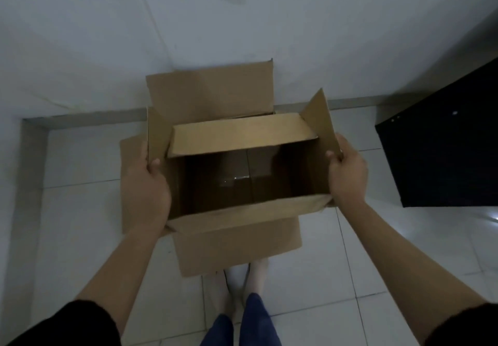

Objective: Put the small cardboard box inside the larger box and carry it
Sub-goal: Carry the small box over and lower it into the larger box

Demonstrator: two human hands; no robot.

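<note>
Hands on both short ends, and we have the larger box point(242, 167) off the tiled floor point(350, 278), held level out front over our feet. Over on the left, our left hand point(147, 186) wraps the end wall, thumb point(153, 163) hooked inside the rim and fingers out of sight behind the side flap, so the grip looks closed on cardboard. Between the thumbs sits the dark, open cavity; something taped glints at the bottom, likely the small cardboard box point(237, 181), though it's too dim to be sure. On the right, our right hand point(347, 173) pinches the upright flap, thumb point(332, 155) inside, fingers outside. The flaps stay splayed, we reckon, to keep the load visible.
</note>
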